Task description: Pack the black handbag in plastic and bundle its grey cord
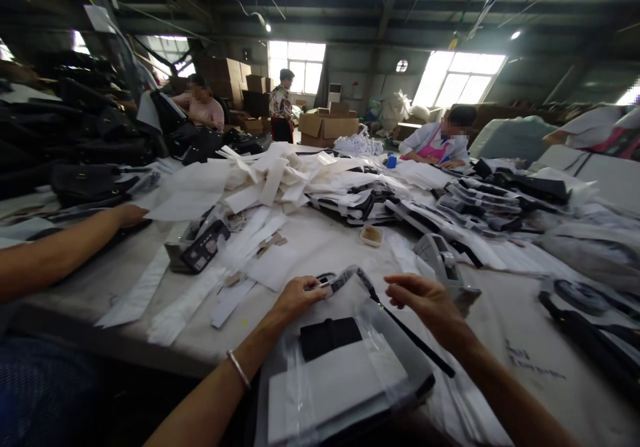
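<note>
My left hand [299, 296] is closed in a pinch on the top edge of a clear plastic bag [345, 367] that lies on the table in front of me. Inside the bag I see a black item and a white sheet. My right hand [425, 302] hovers just to the right of the bag's opening, fingers loosely curled and apart, holding nothing that I can see. A thin black strap [415, 340] runs from the bag's top down to the right, under my right hand.
A co-worker's arm [65, 247] reaches in from the left toward black bags [85, 187]. White paper strips [265, 180] and bagged items [480, 200] cover the table. A tape dispenser [197, 247] and a small tray [371, 234] sit mid-table. Other people work behind.
</note>
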Demonstrator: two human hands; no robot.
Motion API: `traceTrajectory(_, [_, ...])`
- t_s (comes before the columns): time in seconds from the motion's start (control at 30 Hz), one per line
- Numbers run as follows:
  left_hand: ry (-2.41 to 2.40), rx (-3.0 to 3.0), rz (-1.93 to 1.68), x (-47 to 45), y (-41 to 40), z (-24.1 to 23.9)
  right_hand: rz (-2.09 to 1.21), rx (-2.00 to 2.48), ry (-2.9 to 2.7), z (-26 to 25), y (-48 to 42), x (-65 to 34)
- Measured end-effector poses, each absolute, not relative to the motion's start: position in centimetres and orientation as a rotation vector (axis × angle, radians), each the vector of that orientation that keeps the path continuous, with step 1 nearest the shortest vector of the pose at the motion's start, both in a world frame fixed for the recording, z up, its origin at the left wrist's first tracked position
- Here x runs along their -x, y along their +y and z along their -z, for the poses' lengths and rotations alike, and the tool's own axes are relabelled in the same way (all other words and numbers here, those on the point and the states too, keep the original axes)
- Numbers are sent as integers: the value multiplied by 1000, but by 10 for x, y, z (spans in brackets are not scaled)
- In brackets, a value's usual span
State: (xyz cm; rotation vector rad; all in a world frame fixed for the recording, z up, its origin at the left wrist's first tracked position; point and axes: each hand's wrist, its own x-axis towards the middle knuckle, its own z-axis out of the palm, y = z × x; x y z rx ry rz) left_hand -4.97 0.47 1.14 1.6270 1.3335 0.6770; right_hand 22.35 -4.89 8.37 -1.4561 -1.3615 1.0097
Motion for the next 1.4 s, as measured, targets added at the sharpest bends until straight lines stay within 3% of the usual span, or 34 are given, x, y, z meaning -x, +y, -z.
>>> traceTrajectory(0.23, [1290,-1650,-748,50,6,-5,-1329,1186,-1518,-64,-21,-131])
traceTrajectory(0.9, [1352,-1653,-784,47,3,10,-1187,1642,-1622,0,-4,-128])
traceTrajectory(1.17, [1411,-1367,-746,49,3,17,-648,1777,-2012,14,9,-145])
traceTrajectory(1.27, [1403,-1373,-762,47,3,18,-292,1592,-2195,14,10,-150])
traceTrajectory(1.4, [1333,-1431,-800,47,3,20,-220,1386,-2517,-1,7,-149])
